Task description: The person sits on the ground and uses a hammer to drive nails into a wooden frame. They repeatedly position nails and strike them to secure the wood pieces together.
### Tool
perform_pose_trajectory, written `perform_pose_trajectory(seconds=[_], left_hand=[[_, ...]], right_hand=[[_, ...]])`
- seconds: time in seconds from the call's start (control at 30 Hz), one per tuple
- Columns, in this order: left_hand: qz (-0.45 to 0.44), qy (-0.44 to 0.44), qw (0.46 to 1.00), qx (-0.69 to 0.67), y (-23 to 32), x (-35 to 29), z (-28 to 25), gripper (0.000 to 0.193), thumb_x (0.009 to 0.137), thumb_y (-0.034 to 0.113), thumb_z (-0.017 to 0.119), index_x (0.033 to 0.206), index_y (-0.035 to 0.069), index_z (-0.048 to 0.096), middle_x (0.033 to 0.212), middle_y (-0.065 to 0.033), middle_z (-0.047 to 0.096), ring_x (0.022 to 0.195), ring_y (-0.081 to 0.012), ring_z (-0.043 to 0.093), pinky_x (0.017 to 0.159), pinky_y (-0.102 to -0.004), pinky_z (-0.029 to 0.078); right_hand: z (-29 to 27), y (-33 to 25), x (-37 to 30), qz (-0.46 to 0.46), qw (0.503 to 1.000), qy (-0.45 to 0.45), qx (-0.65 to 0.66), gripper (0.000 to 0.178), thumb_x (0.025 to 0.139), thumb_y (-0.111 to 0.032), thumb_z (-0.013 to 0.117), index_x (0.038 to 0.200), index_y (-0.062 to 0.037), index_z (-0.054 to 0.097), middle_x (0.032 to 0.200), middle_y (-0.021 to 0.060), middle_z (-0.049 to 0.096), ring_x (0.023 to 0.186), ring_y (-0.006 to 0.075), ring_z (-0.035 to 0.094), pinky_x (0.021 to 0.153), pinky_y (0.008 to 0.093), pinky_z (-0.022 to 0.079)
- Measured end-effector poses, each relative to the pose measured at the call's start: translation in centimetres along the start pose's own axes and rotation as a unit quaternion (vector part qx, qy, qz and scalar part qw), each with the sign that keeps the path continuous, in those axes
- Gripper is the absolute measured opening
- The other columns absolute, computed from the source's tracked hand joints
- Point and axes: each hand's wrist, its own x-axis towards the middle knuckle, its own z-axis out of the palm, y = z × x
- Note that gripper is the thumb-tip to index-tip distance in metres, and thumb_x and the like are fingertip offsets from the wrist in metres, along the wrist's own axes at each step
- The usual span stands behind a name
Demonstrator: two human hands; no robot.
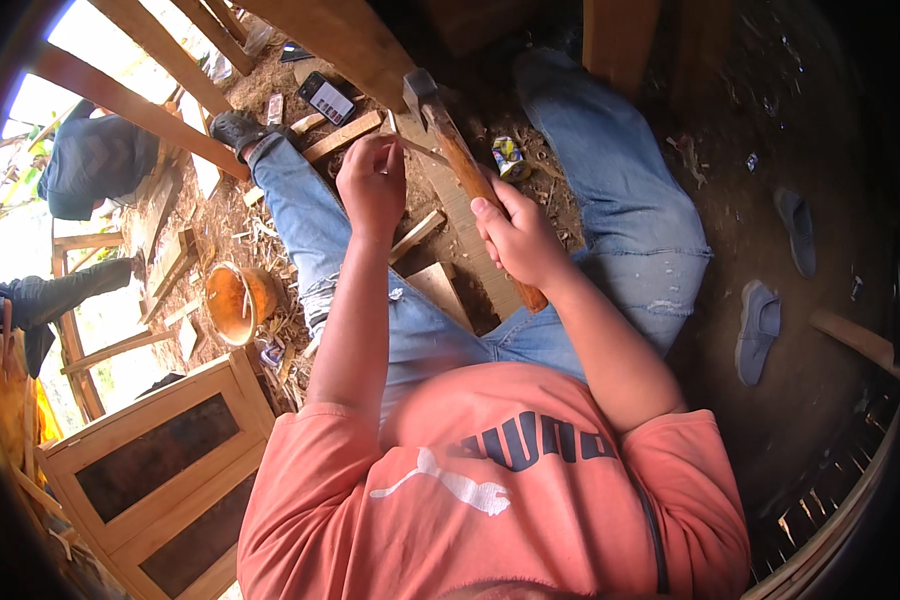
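Held a dark-metal-headed hammer with a long, brown wooden handle [458, 158] in the right hand [518, 238], with fingers and thumb clamped round the handle below its middle. Slanted the hammer's head toward the upper left, away from the body, with the butt pointing back at the lap. Bent the right arm at the elbow, with the forearm angled inward across the right thigh.

Stretched the left forearm almost straight ahead, with the left hand [372, 180] to the left of the hammer and the fingers curled in toward the thumb. Could not tell the left grip as empty or closed on something, with a thin, pale wooden strip [428, 152] showing just beside the fingertips.

Sat with legs spread in faded blue denim jeans [620, 170], with a long, flat, light-brown wooden plank [460, 215] between them, partly behind the hammer. Had a crumpled yellow-and-blue wrapper [510, 157] to the right of the hammer, a black, rectangular phone [327, 98] beyond the left hand, and a round-mouthed, orange-brown bucket [238, 305] left of the left leg. Had a pair of grey slip-on shoes [758, 330] well off to the right.
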Motion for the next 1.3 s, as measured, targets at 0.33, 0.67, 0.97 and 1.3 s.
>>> perform_pose_trajectory(seconds=[0.33, 0.67, 0.97, 1.3], left_hand=[[0.048, 0.008, 0.999, 0.011, 1.3, 0.7, 0.0, 0.008, 0.093, 0.003, 0.081, 0.099, 0.002, 0.076, 0.095, -0.0135, 0.078, 0.083, -0.0262, 0.079, 0.074, -0.0325, 0.063], [0.032, -0.008, 0.999, 0.016, 2.0, 1.4, 0.2, 0.007, 0.094, 0.006, 0.080, 0.099, 0.003, 0.076, 0.095, -0.0133, 0.078, 0.082, -0.0265, 0.080, 0.074, -0.0334, 0.062], [0.019, -0.006, 1.000, -0.003, 1.2, 1.2, 0.1, 0.008, 0.093, 0.006, 0.080, 0.100, 0.004, 0.077, 0.093, -0.0134, 0.077, 0.084, -0.0276, 0.080, 0.074, -0.0349, 0.062], [0.037, 0.001, 0.999, 0.015, 2.3, 1.3, 0.7, 0.008, 0.092, 0.007, 0.081, 0.099, 0.006, 0.077, 0.090, -0.0129, 0.077, 0.081, -0.0272, 0.079, 0.071, -0.0362, 0.061]], right_hand=[[0.6, -1.2, 0.0, 0.020, 0.997, -0.026, 0.067, 0.054, 0.115, -0.024, 0.053, 0.167, -0.0140, 0.042, 0.078, -0.0025, 0.054, 0.056, 0.0066, 0.051, 0.051, 0.0268, 0.049], [1.1, 1.4, -0.2, -0.027, 0.998, 0.017, -0.061, 0.056, 0.115, -0.025, 0.055, 0.168, -0.0142, 0.042, 0.075, -0.0028, 0.052, 0.057, 0.0066, 0.051, 0.053, 0.0270, 0.048], [-0.2, 0.5, -0.2, 0.032, 0.999, 0.005, 0.039, 0.056, 0.113, -0.034, 0.059, 0.163, -0.0115, 0.049, 0.072, -0.0033, 0.056, 0.056, 0.0066, 0.054, 0.053, 0.0284, 0.049], [-0.3, 0.4, -0.1, 0.026, 0.999, 0.012, 0.045, 0.051, 0.114, -0.028, 0.057, 0.162, -0.0147, 0.050, 0.072, -0.0019, 0.055, 0.055, 0.0073, 0.053, 0.051, 0.0284, 0.049]])
